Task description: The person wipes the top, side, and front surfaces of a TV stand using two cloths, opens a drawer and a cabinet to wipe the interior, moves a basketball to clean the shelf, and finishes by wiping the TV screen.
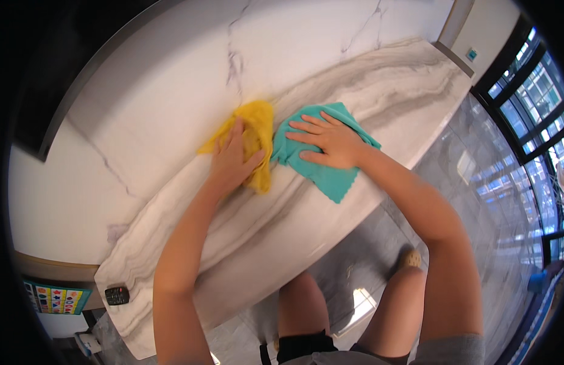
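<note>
**Green cloth (334, 184) and yellow cloth (255, 114) on the table (257, 274)**

The green cloth is pressed by the right hand (335, 143), spread open and flat. Farther in, the yellow cloth is held bunched by the left hand (229, 160), beside the white wall (160, 91). Far off, big windows (545, 100) can be seen.

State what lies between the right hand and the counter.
The teal cloth, spread under the right hand on the counter, as the head view shows.
</note>
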Motion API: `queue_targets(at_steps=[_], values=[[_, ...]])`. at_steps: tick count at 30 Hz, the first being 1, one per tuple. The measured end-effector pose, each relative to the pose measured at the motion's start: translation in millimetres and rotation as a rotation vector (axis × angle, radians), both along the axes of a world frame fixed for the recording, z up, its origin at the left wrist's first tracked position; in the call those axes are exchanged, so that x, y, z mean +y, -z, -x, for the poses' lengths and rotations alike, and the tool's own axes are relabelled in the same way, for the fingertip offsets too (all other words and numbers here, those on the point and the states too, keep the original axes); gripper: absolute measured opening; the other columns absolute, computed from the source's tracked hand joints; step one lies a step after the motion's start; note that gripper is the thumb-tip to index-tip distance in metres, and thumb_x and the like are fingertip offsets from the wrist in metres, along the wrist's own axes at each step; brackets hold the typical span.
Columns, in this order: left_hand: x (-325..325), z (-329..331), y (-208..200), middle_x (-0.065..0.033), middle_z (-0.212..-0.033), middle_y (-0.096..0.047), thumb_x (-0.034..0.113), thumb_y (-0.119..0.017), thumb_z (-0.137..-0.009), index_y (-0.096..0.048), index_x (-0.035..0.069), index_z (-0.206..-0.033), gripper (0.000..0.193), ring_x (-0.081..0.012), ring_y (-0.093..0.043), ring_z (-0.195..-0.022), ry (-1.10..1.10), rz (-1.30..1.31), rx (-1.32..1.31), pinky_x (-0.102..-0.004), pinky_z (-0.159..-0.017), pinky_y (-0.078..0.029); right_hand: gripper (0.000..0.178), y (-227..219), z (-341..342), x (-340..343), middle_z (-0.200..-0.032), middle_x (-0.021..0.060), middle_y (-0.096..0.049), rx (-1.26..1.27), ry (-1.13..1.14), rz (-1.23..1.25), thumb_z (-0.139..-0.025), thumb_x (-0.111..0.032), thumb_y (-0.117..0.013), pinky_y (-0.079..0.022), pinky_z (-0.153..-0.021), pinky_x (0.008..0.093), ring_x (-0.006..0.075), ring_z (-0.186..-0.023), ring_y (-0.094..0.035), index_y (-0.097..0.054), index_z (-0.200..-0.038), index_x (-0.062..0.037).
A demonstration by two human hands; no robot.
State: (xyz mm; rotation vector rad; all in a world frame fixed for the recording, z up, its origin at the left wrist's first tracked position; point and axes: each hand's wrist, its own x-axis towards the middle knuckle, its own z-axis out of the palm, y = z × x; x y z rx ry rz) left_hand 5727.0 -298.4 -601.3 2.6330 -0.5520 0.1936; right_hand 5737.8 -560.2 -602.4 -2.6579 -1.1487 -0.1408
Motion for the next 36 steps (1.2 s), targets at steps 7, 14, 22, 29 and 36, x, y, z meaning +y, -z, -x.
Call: queue_targets(at_steps=[7, 14, 22, 29, 36], values=[[-19, 1, -8, -0.0114, -0.144, -0.024, 0.034, -0.044, -0.087, -0.033, 0.016, -0.136, 0.053, -0.0315, -0.016, -0.134, -0.295, -0.138, 0.166, -0.0443, -0.108, -0.008, 0.051, 12, -156, -64, -0.135, 0.0074, -0.039, -0.146, -0.107, -0.058, -0.089, -0.043, -0.039, -0.02, -0.105, 0.0436, 0.0274, -0.126, -0.033, -0.039, -0.131, -0.0152], [-21, 113, 0, -0.0103, -0.146, -0.017, 0.035, -0.043, -0.087, -0.033, 0.012, -0.136, 0.055, -0.0344, -0.011, -0.134, -0.883, -0.175, 0.173, -0.0504, -0.106, -0.007, 0.056, 15, -274, -283, -0.138, 0.0101, -0.035, -0.197, 0.51, 0.005, -0.088, -0.044, -0.039, -0.022, -0.104, 0.0438, 0.0271, -0.126, -0.032, -0.038, -0.132, -0.0087], [-149, 64, -28, -0.0209, -0.144, -0.016, 0.048, -0.044, -0.082, -0.035, -0.003, -0.131, 0.07, -0.0346, -0.012, -0.134, -0.865, -0.473, 0.417, -0.0499, -0.107, -0.002, 0.06, 15, -146, -71, -0.141, 0.0143, -0.029, -0.037, -0.229, -0.034, -0.087, -0.041, -0.036, -0.015, -0.108, 0.0428, 0.0273, -0.131, -0.024, -0.033, -0.132, -0.0011], [-98, 48, 8, -0.0214, -0.143, -0.017, 0.041, -0.048, -0.082, -0.029, 0.001, -0.135, 0.069, -0.0341, -0.014, -0.134, -0.828, -0.246, 0.159, -0.0434, -0.108, -0.011, 0.063, 16, -174, -72, -0.143, 0.0065, -0.026, 0.108, -0.352, -0.06, -0.087, -0.05, -0.033, -0.014, -0.109, 0.0396, 0.0241, -0.133, -0.02, -0.03, -0.136, -0.0089], [-94, 15, 14, -0.0135, -0.144, -0.023, 0.04, -0.047, -0.081, -0.037, -0.001, -0.13, 0.065, -0.026, -0.017, -0.134, -0.653, -0.282, 0.185, -0.0414, -0.108, -0.012, 0.056, 0, -239, -321, -0.141, 0.0084, -0.03, 0.031, 0.357, 0.035, -0.09, -0.044, -0.036, -0.02, -0.107, 0.0381, 0.0233, -0.13, -0.027, -0.033, -0.135, -0.0104]])
